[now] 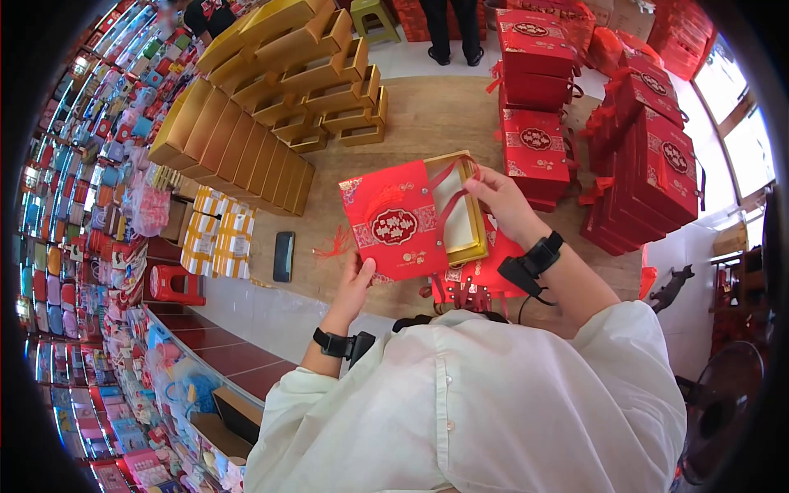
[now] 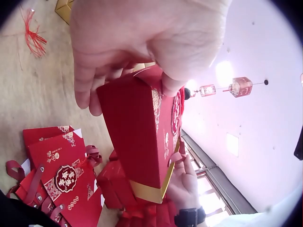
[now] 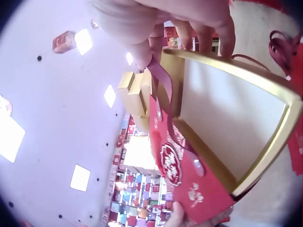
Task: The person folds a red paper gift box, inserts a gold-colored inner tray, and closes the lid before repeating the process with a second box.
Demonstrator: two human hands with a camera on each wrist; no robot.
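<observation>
A red gift-box sleeve (image 1: pixel 357 214) with a dark oval emblem and a red tassel (image 1: pixel 335 240) is held up over the table, tilted. Out of its right end shows a gold inner box (image 1: pixel 477 246), its white bottom (image 3: pixel 227 104) bare in the right wrist view. My left hand (image 1: pixel 353 287) grips the sleeve at its lower left corner, thumb on the printed face, fingers behind. At the open end, my right hand (image 1: pixel 501 201) pinches the dark red ribbon handle (image 3: pixel 165 85) near the gold rim. Flat red sleeves (image 2: pixel 61 175) with ribbons lie below, partly hidden in the head view.
Gold boxes (image 1: pixel 238 156) are stacked at the table's left and back. Finished-looking red boxes (image 1: pixel 534 148) stand in piles on the right, with more red boxes (image 1: pixel 649 181) beyond. A phone (image 1: pixel 283 256) lies near the left edge, by yellow-and-white packs (image 1: pixel 218 234).
</observation>
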